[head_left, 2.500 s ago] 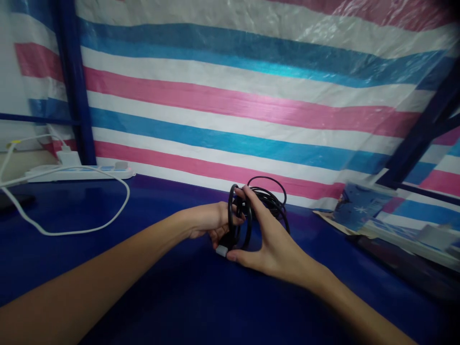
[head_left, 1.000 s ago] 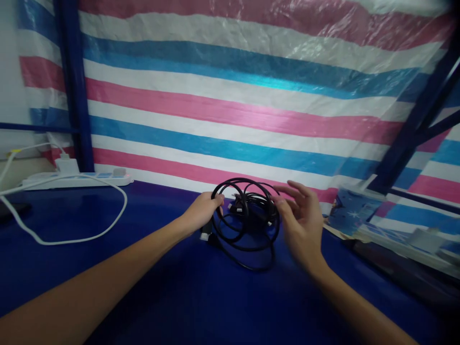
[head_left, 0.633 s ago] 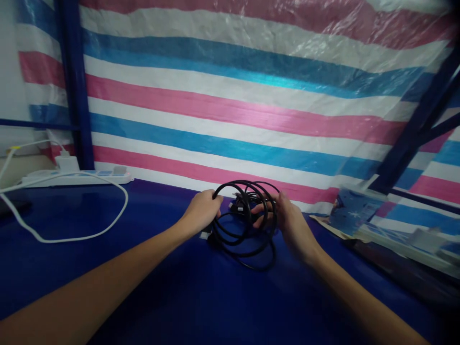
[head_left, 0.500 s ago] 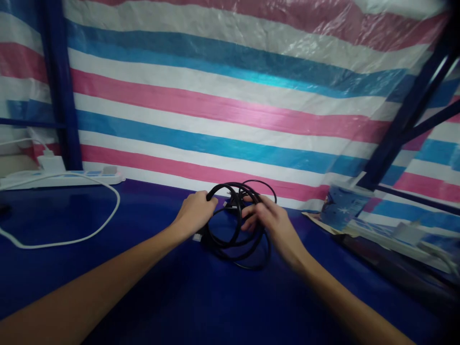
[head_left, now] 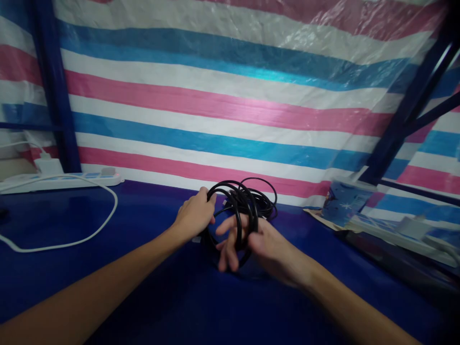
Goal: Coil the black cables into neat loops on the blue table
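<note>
A coil of black cable (head_left: 239, 218) is held between my two hands above the blue table (head_left: 172, 287). My left hand (head_left: 197, 213) is closed on the coil's left side. My right hand (head_left: 247, 244) reaches through the loops from the right, its fingers spread inside the coil and its thumb in front. Behind the coil, a second bundle of thin black cable (head_left: 264, 203) lies near the striped sheet. A small light connector (head_left: 196, 239) shows under my left hand.
At the left a white power strip (head_left: 82, 180) holds a plugged-in charger (head_left: 49, 166), with a white cable (head_left: 108, 218) looping over the table. At the right are a blue cup (head_left: 345, 203), another power strip (head_left: 384, 230) and a dark long object (head_left: 373, 251).
My right hand has moved down and left, its fingers now through the loops. My left hand keeps its hold. The bundle behind shows more clearly.
</note>
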